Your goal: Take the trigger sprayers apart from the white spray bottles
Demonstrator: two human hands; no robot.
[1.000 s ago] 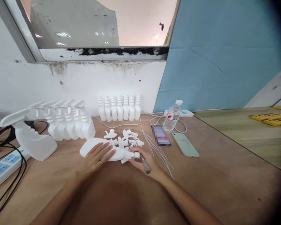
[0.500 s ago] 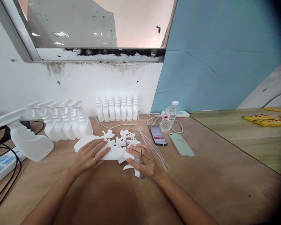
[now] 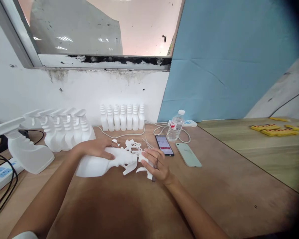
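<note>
My left hand (image 3: 98, 149) is wrapped over a white spray bottle (image 3: 91, 167) that lies on its side, its narrow end toward the right. At that end sits a white angled plastic piece (image 3: 131, 167); whether it is joined to the bottle I cannot tell. My right hand (image 3: 158, 164) is closed, fingertips on a white plastic part (image 3: 142, 157) beside the bottle's narrow end. A slim dark tool (image 3: 156, 162) is tucked between its fingers. Small white parts (image 3: 130, 144) lie behind the bottle, and a curved white piece (image 3: 141, 169) is below the right fingers.
White trigger spray bottles (image 3: 30, 151) stand at left by a power strip (image 3: 0, 177) and black cables. Several small white bottles (image 3: 123, 118) line the wall. To the right are thin white rods (image 3: 147, 142), a dark phone (image 3: 165, 146), a green phone (image 3: 188, 155) and a water bottle (image 3: 175, 127).
The spray bottle has turned, its grooved side now facing me. My left hand has shifted to its upper side. My right hand has moved slightly right, keeping the slim tool.
</note>
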